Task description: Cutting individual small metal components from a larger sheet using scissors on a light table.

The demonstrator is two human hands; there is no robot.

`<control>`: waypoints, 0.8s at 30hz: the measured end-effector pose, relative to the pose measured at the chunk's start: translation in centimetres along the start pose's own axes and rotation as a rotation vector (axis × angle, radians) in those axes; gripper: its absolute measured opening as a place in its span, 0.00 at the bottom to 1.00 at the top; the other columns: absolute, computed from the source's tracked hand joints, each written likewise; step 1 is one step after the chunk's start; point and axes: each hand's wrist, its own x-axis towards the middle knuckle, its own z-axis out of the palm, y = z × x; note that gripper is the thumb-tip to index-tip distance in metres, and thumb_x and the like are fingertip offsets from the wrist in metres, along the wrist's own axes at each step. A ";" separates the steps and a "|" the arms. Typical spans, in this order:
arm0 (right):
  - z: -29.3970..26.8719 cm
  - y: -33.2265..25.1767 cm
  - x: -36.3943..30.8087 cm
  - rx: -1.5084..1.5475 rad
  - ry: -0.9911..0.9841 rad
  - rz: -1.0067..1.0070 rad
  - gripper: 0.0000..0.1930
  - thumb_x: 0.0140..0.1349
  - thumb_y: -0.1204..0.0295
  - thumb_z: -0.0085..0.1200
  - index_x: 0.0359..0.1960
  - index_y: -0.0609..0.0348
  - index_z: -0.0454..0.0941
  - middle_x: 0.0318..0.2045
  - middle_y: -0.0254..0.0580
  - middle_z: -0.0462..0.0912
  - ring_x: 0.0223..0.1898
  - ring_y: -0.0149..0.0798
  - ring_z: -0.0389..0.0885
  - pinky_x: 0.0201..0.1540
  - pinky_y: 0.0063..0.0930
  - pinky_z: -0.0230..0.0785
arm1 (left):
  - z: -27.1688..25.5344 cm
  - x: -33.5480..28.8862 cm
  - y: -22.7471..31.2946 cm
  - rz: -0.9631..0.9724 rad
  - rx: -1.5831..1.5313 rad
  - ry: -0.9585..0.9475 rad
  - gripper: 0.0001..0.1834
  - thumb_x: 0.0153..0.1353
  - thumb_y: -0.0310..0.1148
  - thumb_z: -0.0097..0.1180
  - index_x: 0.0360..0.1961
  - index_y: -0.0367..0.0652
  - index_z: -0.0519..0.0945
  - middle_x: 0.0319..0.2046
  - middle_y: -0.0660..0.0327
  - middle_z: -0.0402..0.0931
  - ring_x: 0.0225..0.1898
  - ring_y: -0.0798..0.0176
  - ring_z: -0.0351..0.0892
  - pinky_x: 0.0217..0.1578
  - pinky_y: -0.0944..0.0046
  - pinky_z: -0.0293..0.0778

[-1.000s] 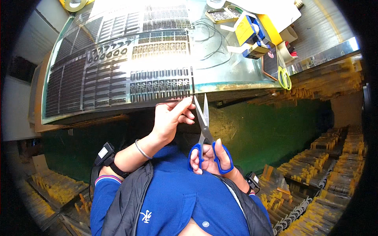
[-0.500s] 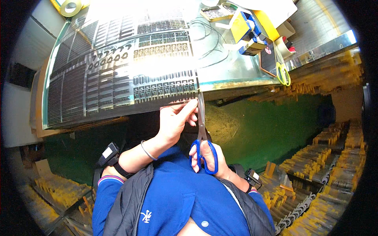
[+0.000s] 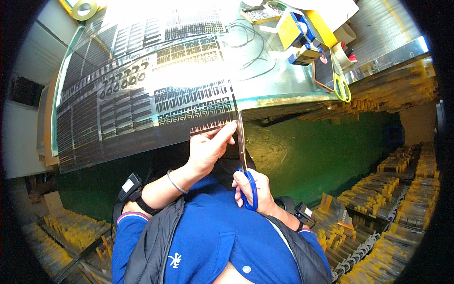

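Note:
A large dark film sheet (image 3: pixel 127 144) printed with rows of small patterns lies on a bright glass-topped table (image 3: pixel 283 98), its near edge hanging over the front. My left hand (image 3: pixel 208 149) pinches the sheet near its front right corner, thumb on top. My right hand (image 3: pixel 264 187) grips blue-handled scissors (image 3: pixel 254 191), thumb and fingers in the handle loops. The scissor blades point away from me along the sheet's right edge, just right of my left fingertips. They look nearly closed, and glare hides part of the sheet.
Yellow-green-handled scissors (image 3: pixel 341 87) hang at the table's right edge, beside a blue-and-yellow box (image 3: pixel 305 55). A tape roll (image 3: pixel 85 9) sits at the far left. Racks of yellow-tagged sheets (image 3: pixel 373 189) line the right, above a green floor (image 3: pixel 307 151).
The sheet has shifted toward me and turned slightly, overhanging the table edge more. The scissors' blades and handles have come together. My left hand has moved slightly left.

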 end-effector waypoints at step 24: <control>-0.3 -0.1 0.0 -0.093 0.059 -0.040 0.16 0.56 0.60 0.55 0.18 0.57 0.69 0.11 0.31 0.69 0.10 0.22 0.66 0.12 0.16 0.57 | -1.5 -2.4 -0.1 -0.133 0.099 -0.112 0.10 0.56 0.38 0.56 0.35 0.43 0.80 0.19 0.69 0.72 0.14 0.82 0.60 0.13 0.79 0.51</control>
